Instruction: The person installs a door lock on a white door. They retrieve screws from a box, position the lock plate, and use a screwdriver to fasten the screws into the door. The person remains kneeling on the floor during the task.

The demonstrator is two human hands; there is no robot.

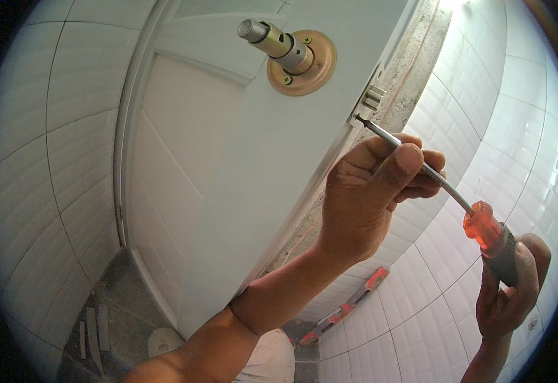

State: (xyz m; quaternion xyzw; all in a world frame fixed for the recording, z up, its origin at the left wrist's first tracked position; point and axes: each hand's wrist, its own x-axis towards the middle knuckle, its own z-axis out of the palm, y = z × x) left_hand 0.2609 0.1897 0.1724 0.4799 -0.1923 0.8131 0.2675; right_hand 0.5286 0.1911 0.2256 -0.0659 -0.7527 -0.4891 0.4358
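A screwdriver (482,225) with a clear orange and black handle slants across the right side of the view. My left hand (371,185) pinches its metal shaft between thumb and fingers. Lower right, my right hand (514,293) is closed around the black end of the handle. The screwdriver's tip meets a small dark screw (358,119) at the edge of the white door (247,172), just below the metal latch bolt (373,97). From the door's face sticks out a bare knob spindle (272,41) on a round brass-coloured plate (317,73) with two screws.
White tiled walls (20,166) rise on both sides. Rough bare masonry (413,64) runs behind the door edge. A long red and grey bar (343,309), like a spirit level, leans low by the right wall. Several thin strips (103,327) lie on the dark floor at lower left.
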